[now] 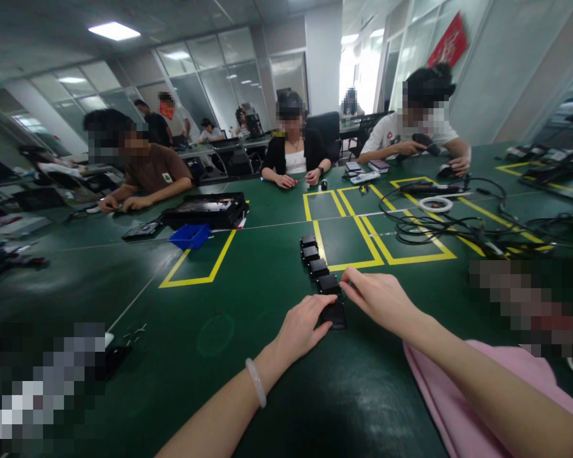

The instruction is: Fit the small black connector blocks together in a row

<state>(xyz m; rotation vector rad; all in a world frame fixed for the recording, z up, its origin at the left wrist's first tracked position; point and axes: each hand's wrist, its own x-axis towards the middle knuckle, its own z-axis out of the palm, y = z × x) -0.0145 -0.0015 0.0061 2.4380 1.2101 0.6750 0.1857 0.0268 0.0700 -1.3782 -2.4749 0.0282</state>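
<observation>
Several small black box-shaped parts stand in a slanting row on the green table, among them a black block [318, 267] in the middle of the row. At the near end lies a larger flat black piece [335, 315]. My left hand [305, 323], with a pale bracelet on its wrist, is closed around this piece, thumb on the near side and fingers over the far side. My right hand [375, 294] has its thumb and fingertips pinched together beside the nearest small block [328, 283]. Whatever those fingertips hold is too small to make out.
Yellow tape [353, 266] marks rectangles on the table [267, 381]. A blue tray [190, 236] and a black case [210, 210] sit at the left, tangled black cables [424, 232] at the right. Pink cloth [501, 369] lies under my right arm. Several people sit around the table.
</observation>
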